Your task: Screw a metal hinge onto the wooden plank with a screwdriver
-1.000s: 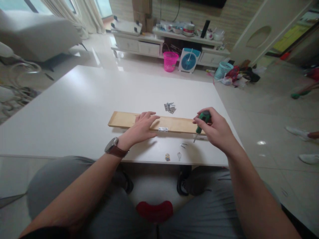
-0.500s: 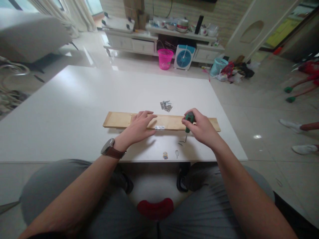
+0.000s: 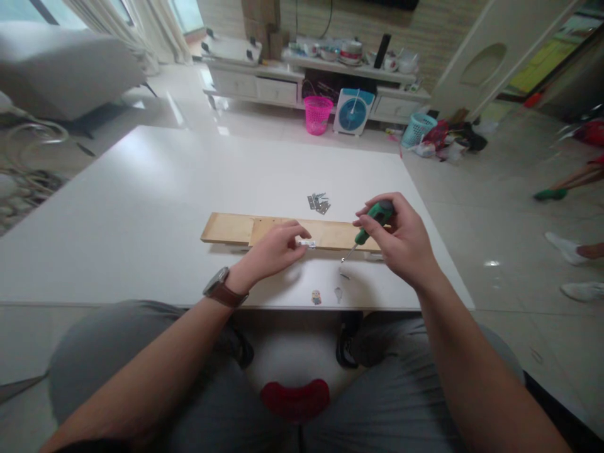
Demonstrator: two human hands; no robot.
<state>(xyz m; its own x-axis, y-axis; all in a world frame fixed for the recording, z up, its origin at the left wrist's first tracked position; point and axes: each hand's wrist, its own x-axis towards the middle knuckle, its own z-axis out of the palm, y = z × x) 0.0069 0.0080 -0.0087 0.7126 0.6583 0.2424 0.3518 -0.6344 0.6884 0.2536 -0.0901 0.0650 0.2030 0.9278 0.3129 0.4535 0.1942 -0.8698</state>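
2 hands: right hand (image 3: 401, 242) clamps screwdriver (image 3: 372, 221), left hand (image 3: 274, 251) pinches half-hidden hinge (image 3: 306, 242).

One wooden board (image 3: 264, 229), one green screwdriver (image 3: 372, 220), two hands, two baskets, two stickers

A home living room. A grey cushioned sofa (image 3: 61, 72) sits at ten o'clock, pale curtains (image 3: 141, 25) at eleven, and a low white media cabinet (image 3: 302, 85) stacked with crockery at twelve, fronted by a pink plastic basket (image 3: 318, 114) on glossy floor tiles (image 3: 500, 207).
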